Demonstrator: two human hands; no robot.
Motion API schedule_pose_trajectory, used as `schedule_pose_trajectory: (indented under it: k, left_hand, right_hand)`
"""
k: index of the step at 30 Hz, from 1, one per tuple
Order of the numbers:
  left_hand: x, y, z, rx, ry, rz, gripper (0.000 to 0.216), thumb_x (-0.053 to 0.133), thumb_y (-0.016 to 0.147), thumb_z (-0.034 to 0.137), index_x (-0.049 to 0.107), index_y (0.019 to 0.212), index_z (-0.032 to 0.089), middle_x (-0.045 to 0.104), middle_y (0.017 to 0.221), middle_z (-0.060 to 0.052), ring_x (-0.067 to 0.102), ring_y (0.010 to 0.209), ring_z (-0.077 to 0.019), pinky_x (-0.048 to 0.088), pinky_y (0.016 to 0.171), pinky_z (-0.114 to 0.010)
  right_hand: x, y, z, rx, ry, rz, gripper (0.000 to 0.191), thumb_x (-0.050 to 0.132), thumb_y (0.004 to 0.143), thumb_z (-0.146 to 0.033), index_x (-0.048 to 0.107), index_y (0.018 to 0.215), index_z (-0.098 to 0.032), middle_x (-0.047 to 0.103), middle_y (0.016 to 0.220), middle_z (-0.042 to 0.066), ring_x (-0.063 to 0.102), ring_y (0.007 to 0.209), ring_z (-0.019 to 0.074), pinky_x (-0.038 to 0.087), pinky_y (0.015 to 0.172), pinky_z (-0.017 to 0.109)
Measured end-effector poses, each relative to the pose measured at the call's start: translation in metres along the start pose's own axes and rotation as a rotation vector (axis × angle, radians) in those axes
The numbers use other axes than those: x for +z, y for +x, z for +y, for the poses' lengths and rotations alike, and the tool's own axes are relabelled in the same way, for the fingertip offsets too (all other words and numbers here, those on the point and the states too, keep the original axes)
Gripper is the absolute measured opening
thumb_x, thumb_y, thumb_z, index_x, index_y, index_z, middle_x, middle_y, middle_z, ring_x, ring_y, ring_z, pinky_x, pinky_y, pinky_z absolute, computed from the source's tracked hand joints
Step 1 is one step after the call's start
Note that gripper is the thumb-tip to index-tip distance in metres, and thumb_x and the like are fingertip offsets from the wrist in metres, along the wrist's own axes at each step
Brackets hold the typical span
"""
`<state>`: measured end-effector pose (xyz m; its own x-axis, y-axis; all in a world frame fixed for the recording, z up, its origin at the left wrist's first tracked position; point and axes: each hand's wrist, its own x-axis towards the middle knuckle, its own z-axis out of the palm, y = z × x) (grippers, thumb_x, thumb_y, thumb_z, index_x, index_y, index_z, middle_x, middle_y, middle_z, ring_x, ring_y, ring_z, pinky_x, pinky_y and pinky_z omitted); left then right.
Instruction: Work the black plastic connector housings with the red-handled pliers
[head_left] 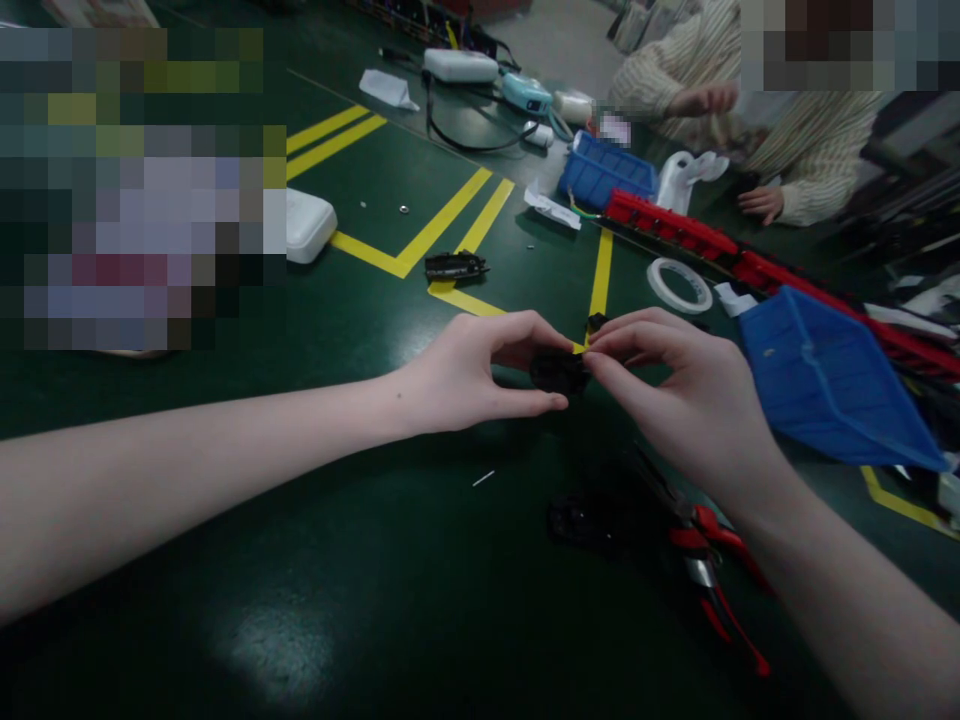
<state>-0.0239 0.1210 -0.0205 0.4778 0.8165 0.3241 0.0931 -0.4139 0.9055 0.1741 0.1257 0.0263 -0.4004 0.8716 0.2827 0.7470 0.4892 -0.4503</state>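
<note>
Over the middle of the dark green table, my left hand (480, 370) grips a small black part (559, 372) between thumb and fingers. The part is too dark to name more exactly. My right hand (667, 365) pinches at its right end, thumb and fingertips pressed together; whatever sits between them is hidden. Below my right wrist lie red-handled pliers (701, 570), jaws toward the hands. Another black piece (574, 520) rests left of the pliers, and a thin pale strip (484, 478) lies farther left. Beyond my left hand sits a longer black housing (456, 267).
To the right stand a tilted blue bin (832, 380), a roll of white tape (679, 286) and a long red rail (690, 230). A smaller blue basket (607, 170) is farther back. A white case (307, 225) lies left. Across the table, a co-worker's hand (761, 203) rests near the rail.
</note>
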Motion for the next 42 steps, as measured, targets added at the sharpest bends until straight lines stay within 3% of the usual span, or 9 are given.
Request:
schedule_pose_trajectory:
  k: [33, 42]
  left_hand:
    - [0.0, 0.002, -0.004, -0.013, -0.026, 0.009, 0.039, 0.073, 0.076, 0.022, 0.062, 0.111, 0.011, 0.067, 0.108, -0.008, 0.066, 0.098, -0.0193, 0.055, 0.089, -0.037]
    - [-0.003, 0.005, -0.006, -0.099, 0.037, -0.009, 0.034, 0.071, 0.075, 0.024, 0.062, 0.105, 0.012, 0.069, 0.098, -0.006, 0.066, 0.088, -0.0181, 0.055, 0.081, -0.037]
  right_hand:
    - [0.01, -0.009, -0.004, -0.042, -0.064, 0.045, 0.005, 0.06, 0.08, -0.018, 0.064, 0.078, -0.02, 0.066, 0.088, 0.004, 0.062, 0.079, 0.018, 0.048, 0.07, 0.033]
    - [0.031, 0.0, 0.005, 0.002, 0.014, 0.009, 0.007, 0.059, 0.078, -0.016, 0.063, 0.073, -0.019, 0.066, 0.083, 0.004, 0.061, 0.079, 0.0184, 0.047, 0.072, 0.034]
